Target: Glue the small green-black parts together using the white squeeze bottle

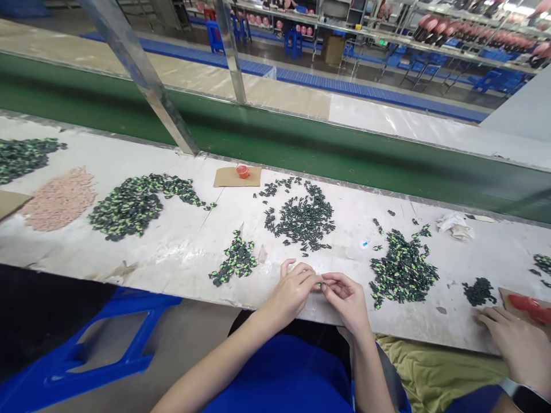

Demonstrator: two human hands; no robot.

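At a long white worktop (185, 241), you bring both hands together on the near side of a heap of plain dark pieces (303, 221), with a small dark-and-green part (320, 284) held between them. The fingers of your left hand (297, 287) are pinched on it from one side; the thumb and forefinger of your right hand (346, 295) close on it from the other, the remaining fingers loosely curled. The step in hand appears to be close fingertip work on this single part, though your fingers cover too much of it to tell the detail. The next move seems to call for a light, steady pinch, one hand bracing while the other works, since so small a part could easily slip. Green-flecked parts lie in a small pile (235, 258) to the left of the heap and in a larger pile (402, 267) to its right. Beyond the heap's left side, a small red container (242, 171) sits on cardboard (221, 178); well to its right rests a co-worker's hand (516, 338).
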